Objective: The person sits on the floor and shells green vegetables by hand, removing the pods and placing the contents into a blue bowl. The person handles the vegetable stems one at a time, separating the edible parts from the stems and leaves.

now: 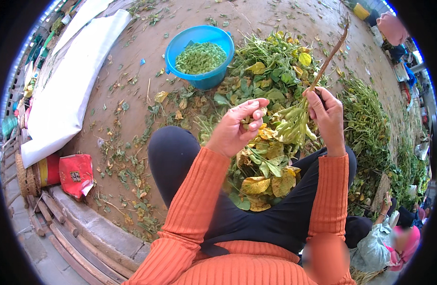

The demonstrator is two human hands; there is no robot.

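Note:
My right hand (325, 112) grips a soybean plant (297, 121) by its stem; the brown root points up and away, and the green pods hang below my fingers. To its left, my left hand (240, 124) is curled around a few green pods (246, 121). Beyond my hands stands a blue plastic bucket (207, 82) partly filled with picked green pods (200, 58). Beside the bucket lies a heap of leafy soybean plants (275, 67). Yellow and green leaves (256, 185) are gathered between my legs.
More cut plants (366, 121) are piled at the right, where a person in a pink head covering (411, 242) sits. White sheeting (76, 78), a red bag (75, 174), a woven basket (24, 174) and wooden poles (86, 249) lie at the left. Leaves litter the ground.

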